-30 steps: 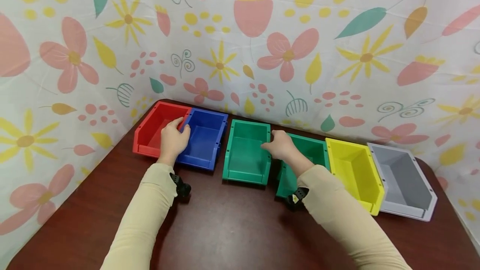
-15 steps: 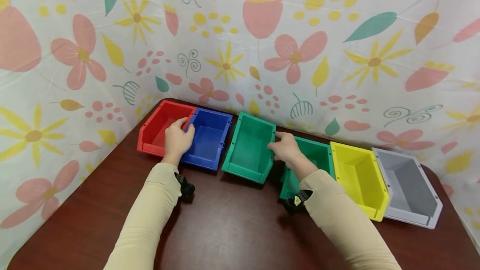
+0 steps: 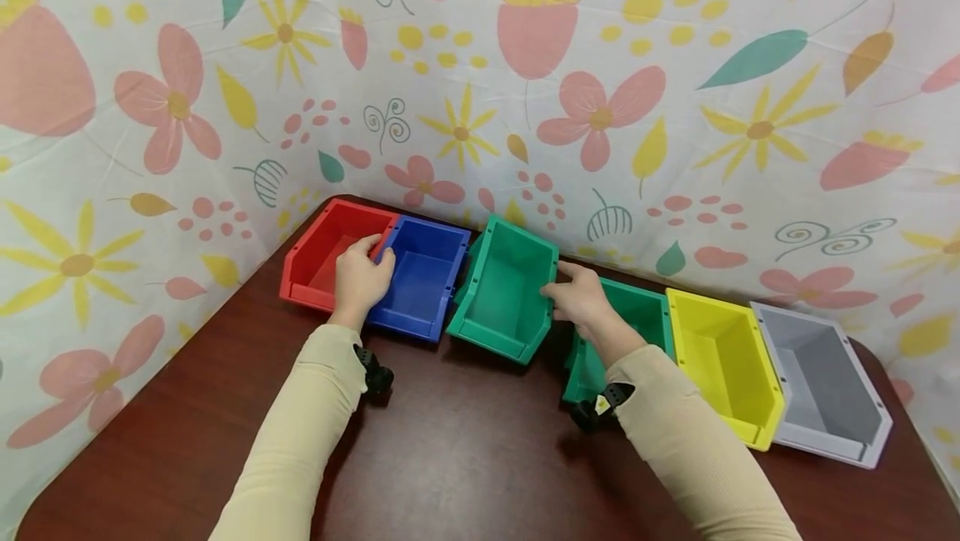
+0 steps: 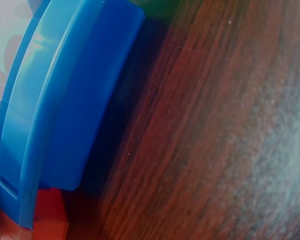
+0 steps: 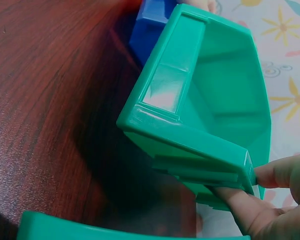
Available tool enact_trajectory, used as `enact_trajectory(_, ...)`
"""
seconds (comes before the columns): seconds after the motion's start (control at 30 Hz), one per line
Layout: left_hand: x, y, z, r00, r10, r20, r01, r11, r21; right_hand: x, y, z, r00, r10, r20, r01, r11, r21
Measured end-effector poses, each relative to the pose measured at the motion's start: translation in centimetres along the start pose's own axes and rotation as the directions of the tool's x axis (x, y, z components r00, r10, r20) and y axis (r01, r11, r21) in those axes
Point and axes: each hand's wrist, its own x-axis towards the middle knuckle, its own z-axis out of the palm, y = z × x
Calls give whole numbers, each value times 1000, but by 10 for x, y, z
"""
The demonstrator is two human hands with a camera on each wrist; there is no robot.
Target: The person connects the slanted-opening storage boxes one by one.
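My right hand (image 3: 583, 301) pinches the right side wall of a green bin (image 3: 506, 287), thumb inside and fingers outside. The right wrist view shows that bin (image 5: 165, 85) tilted and raised off the table on the hand's side. My left hand (image 3: 362, 278) grips where the red bin (image 3: 311, 291) and blue bin (image 3: 416, 283) meet, its thumb over the blue one. The green bin's left side is close against the blue bin; whether they touch is unclear. Only the blue bin's front (image 4: 85, 100) and a corner of the red bin (image 4: 50, 215) show in the left wrist view.
Right of the held bin stand a second green bin (image 3: 637, 308), partly behind my right hand, a yellow bin (image 3: 723, 362) and a grey bin (image 3: 825, 370). All stand along the back of the brown table (image 3: 465, 458), before a flower-patterned cloth (image 3: 465, 66).
The green bin in my right hand has lifted on its right, tilted and shifted left toward the blue bin. My left hand keeps its place on the red and blue bins.
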Motion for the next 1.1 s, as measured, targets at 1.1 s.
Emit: enact_trajectory(1.1, 2, -1, -1, 1000, 20, 5, -20, 1000, -2, -8, -64, -3, 998, -66, 4, 66, 970, -235)
